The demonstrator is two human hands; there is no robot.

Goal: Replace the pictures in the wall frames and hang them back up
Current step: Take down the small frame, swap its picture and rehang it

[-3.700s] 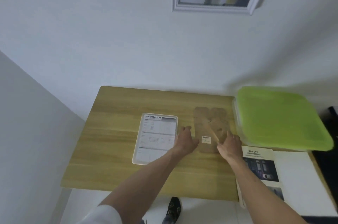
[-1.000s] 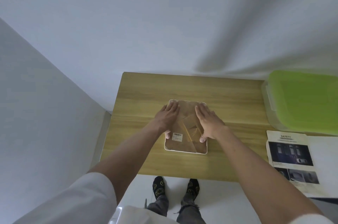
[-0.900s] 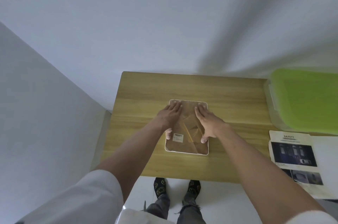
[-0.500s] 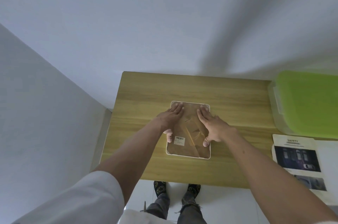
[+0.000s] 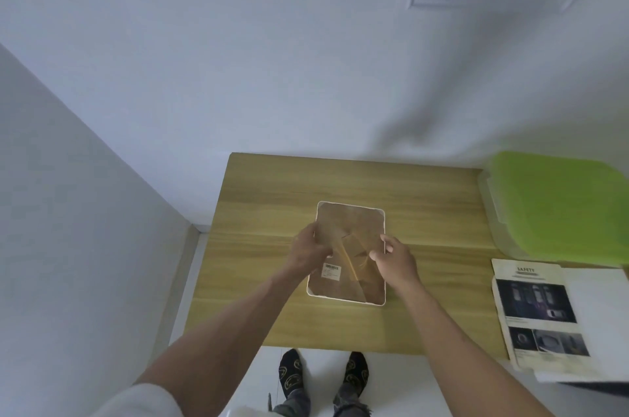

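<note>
**Brown backing up, frame flat on table**

White-edged frame [image 5: 347,297] face down mid wooden table [image 5: 272,314], long axis running away from body toward wall. Left hand [image 5: 308,253] curled over left edge, fingers gripping backing board [image 5: 350,222]. Right hand [image 5: 396,260] at right edge, fingers bent; grip uncertain. Safety sheet [image 5: 531,297] and green-lidded bin [image 5: 561,205] well right.

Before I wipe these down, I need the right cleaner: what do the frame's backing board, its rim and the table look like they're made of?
Backing board: matte brown fibreboard or cardboard, judging by its flat dull tone and the stuck-on label.
Frame rim: thin, white, smooth with rounded corners; probably plastic or painted wood.
Table: light wood-grain surface with long streaks, possibly laminate rather than solid wood.
</note>
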